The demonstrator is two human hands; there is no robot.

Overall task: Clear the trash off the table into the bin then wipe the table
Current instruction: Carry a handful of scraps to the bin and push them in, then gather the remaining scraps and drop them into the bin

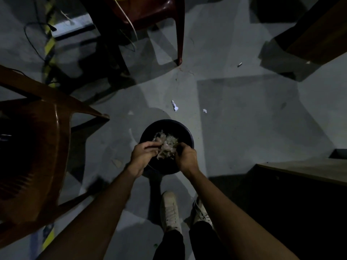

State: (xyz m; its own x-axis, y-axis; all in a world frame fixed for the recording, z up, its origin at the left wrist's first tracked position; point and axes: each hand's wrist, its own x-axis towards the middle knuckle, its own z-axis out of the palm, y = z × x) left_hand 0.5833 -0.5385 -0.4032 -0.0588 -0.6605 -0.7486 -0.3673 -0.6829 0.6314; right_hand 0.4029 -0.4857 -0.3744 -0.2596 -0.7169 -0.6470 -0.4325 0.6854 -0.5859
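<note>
A round black bin (185,131) stands on the grey floor just ahead of my feet. Over its opening I hold a crumpled bundle of clear plastic trash (166,144) between both hands. My left hand (143,153) grips its left side with curled fingers. Its right side is pinched by my right hand (186,156). The table (308,170) shows only as a wooden corner at the right edge.
A brown plastic chair (37,147) stands at the left, a dark red chair (150,19) at the top. Small white paper scraps (174,106) lie on the floor beyond the bin. A dark wooden cabinet (317,34) fills the upper right. Cables trail at upper left.
</note>
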